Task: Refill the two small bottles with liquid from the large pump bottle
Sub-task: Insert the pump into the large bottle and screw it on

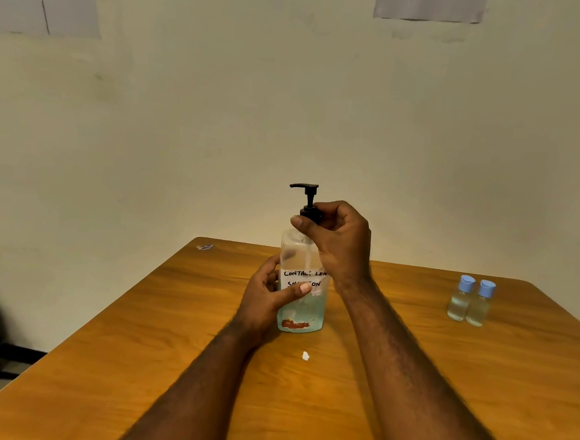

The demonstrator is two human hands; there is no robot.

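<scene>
**Both hands on the pump bottle**

A pale wall (289,116) backs your wooden table (407,382), which has open wood on either side of your arms. The large pump bottle (301,315) stands upright mid-table. Your left hand (266,297) wraps its body, hiding part of the handwritten label. Your right hand (338,240) curls round the black collar. The two small bottles (460,300) stand capped, side by side, near the right edge.

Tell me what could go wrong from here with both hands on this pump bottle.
Your right hand grips the black pump collar while the left hand holds the pump bottle; if the collar gives suddenly, the bottle could tip and spill onto the table. The two small bottles stand capped, side by side, near the table's right edge; a hasty reach might knock both over.
</scene>
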